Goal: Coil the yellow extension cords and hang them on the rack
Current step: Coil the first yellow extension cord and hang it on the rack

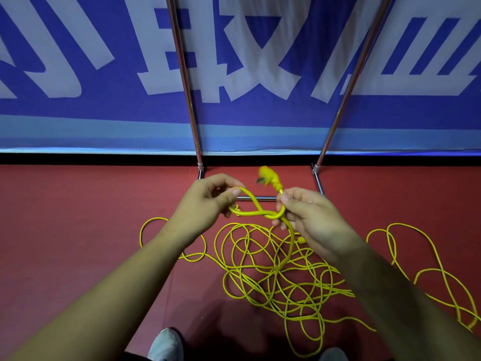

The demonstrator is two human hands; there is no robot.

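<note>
A yellow extension cord (273,272) lies in a loose tangle on the red floor below my hands. My left hand (208,201) pinches a raised loop of the cord between thumb and fingers. My right hand (309,217) grips the cord just below its yellow plug (269,177), which points up and away, blurred. Between the hands the cord crosses itself in a small loop (260,212), then drops to the pile. The metal rack (187,87) stands right behind, its two poles rising out of view.
A blue banner with large pale characters (104,74) covers the wall behind the rack. The rack's base bars (256,198) lie on the floor under my hands. My shoes (165,345) show at the bottom edge. More cord loops spread right (416,256).
</note>
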